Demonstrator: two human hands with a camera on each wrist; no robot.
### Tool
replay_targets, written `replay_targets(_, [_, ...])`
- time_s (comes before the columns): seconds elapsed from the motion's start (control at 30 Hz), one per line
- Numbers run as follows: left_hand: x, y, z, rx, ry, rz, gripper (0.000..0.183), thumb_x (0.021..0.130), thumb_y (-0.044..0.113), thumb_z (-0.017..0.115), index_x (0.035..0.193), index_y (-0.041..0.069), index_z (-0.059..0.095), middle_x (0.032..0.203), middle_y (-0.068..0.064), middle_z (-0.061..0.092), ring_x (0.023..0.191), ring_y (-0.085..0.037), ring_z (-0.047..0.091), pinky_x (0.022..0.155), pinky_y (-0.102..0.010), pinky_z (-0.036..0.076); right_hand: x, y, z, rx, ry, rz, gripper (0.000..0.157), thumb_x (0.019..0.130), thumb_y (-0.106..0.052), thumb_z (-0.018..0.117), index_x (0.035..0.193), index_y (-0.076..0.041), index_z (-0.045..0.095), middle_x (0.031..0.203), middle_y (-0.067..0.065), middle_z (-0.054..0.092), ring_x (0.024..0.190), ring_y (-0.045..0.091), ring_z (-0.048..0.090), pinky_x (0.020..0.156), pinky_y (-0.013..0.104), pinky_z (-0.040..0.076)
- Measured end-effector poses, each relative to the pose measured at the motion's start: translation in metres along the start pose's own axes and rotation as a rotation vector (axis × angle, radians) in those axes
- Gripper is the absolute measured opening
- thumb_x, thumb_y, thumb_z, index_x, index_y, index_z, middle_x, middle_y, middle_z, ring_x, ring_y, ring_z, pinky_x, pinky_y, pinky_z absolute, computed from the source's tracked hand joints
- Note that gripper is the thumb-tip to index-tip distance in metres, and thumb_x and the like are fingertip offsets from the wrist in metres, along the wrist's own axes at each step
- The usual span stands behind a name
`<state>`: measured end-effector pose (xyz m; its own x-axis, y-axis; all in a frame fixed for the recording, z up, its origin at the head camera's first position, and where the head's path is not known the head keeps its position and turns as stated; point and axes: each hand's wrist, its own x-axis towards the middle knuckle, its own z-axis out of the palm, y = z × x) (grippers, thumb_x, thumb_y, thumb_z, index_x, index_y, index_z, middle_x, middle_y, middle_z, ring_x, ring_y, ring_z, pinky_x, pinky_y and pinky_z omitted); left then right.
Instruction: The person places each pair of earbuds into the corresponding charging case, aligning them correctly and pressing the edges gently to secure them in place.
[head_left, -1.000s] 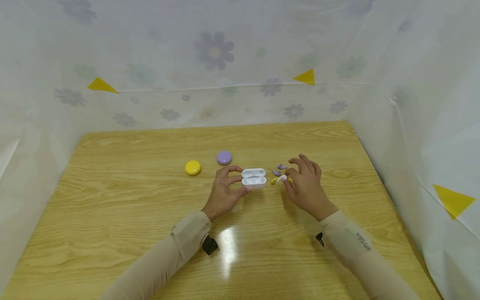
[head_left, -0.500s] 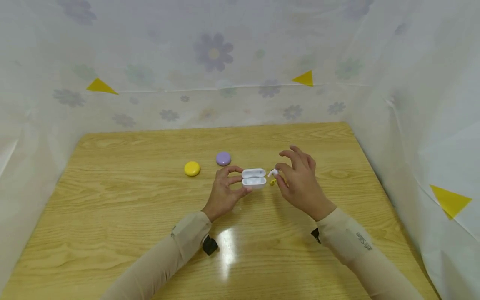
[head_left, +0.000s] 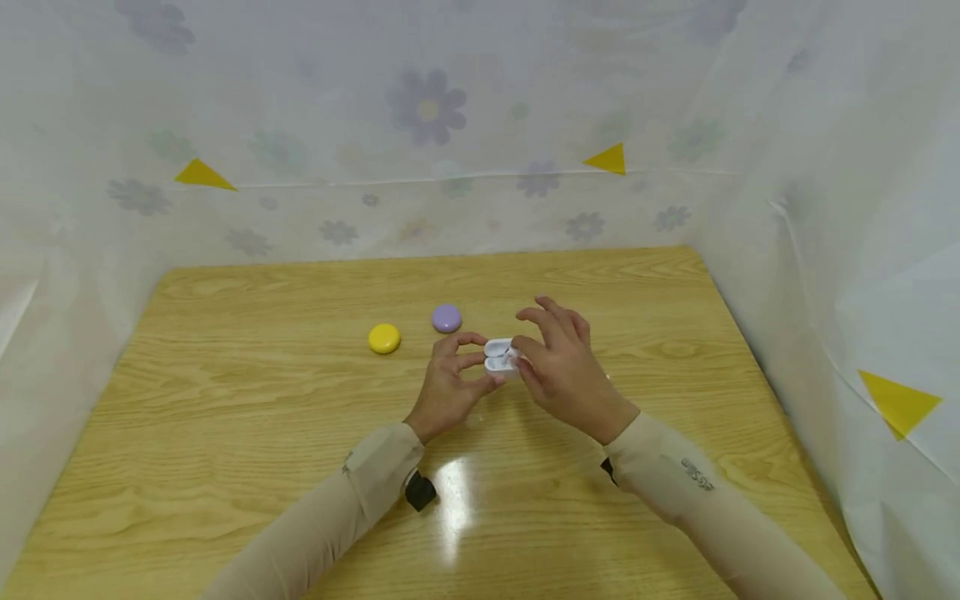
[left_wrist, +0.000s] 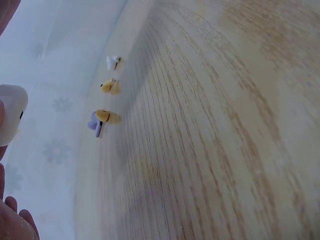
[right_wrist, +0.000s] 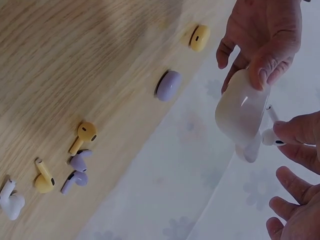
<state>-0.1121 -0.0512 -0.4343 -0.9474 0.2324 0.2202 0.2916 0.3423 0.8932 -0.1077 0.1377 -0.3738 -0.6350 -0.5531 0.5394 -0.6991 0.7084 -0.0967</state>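
My left hand (head_left: 447, 387) grips a white earbud charging case (head_left: 495, 364) above the table, its lid raised. Between thumb and forefinger of my right hand (head_left: 566, 375) is a white earbud (right_wrist: 269, 137), held at the case's opening. The right hand's other fingers are spread. In the right wrist view, a second white earbud (right_wrist: 12, 204) lies on the table beside yellow earbuds (right_wrist: 87, 132) and purple earbuds (right_wrist: 79, 163). My right hand hides these loose earbuds in the head view. The case's inside is partly covered by the right fingers.
Behind the left hand, a closed yellow case (head_left: 385, 338) and a closed purple case (head_left: 447, 317) rest on the wooden table (head_left: 247, 417). White flowered sheeting (head_left: 315, 108) surrounds the back and sides of the table.
My right hand has carried the white earbud leftward from beside the loose earbuds to the open case. The left hand and case have stayed in place.
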Motion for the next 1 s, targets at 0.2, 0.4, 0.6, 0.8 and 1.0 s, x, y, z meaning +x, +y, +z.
replay_targets(0.2, [0.000,0.000,-0.001,0.018,0.020,0.029,0.026,0.076,0.014,0.079,0.099,0.003,0.075,0.121,-0.010,0.056,0.122,-0.031,0.041,0.103,-0.056,0.030,0.004,-0.006,0.007,-0.023,-0.009,-0.030,0.012,0.081,-0.008,0.073,0.092,-0.007,0.066,0.122,0.017,0.056,0.129,0.042,0.044,0.098,0.057,0.036])
replay_targets(0.4, [0.000,-0.001,0.001,0.013,0.019,0.038,0.024,0.076,0.011,0.079,0.098,0.004,0.075,0.121,-0.010,0.056,0.123,-0.031,0.041,0.103,-0.053,0.030,0.003,-0.008,0.009,-0.035,-0.028,-0.045,0.009,0.083,-0.009,0.071,0.090,-0.009,0.065,0.121,0.017,0.057,0.128,0.041,0.045,0.098,0.056,0.037])
replay_targets(0.6, [0.000,-0.003,0.005,0.015,0.014,0.029,0.024,0.077,0.013,0.079,0.099,0.004,0.075,0.122,-0.010,0.055,0.125,-0.031,0.040,0.106,-0.053,0.028,-0.001,-0.008,0.011,-0.028,-0.043,-0.049,0.013,0.082,-0.012,0.072,0.093,-0.009,0.065,0.121,0.017,0.057,0.128,0.042,0.047,0.097,0.056,0.039])
replay_targets(0.8, [-0.001,-0.004,0.005,0.012,0.027,0.041,0.023,0.076,0.011,0.079,0.097,0.002,0.075,0.122,-0.011,0.056,0.123,-0.032,0.041,0.101,-0.055,0.033,0.000,-0.009,0.014,-0.032,-0.046,-0.064,0.015,0.080,-0.013,0.074,0.093,-0.010,0.067,0.121,0.016,0.058,0.128,0.040,0.047,0.096,0.056,0.041])
replay_targets(1.0, [-0.001,-0.005,0.004,0.020,0.032,0.063,0.022,0.076,0.012,0.079,0.096,0.003,0.076,0.120,-0.011,0.057,0.121,-0.032,0.042,0.099,-0.055,0.034,0.001,-0.010,0.015,-0.032,-0.045,-0.068,0.015,0.080,-0.013,0.075,0.092,-0.010,0.067,0.121,0.017,0.059,0.126,0.040,0.049,0.095,0.054,0.042])
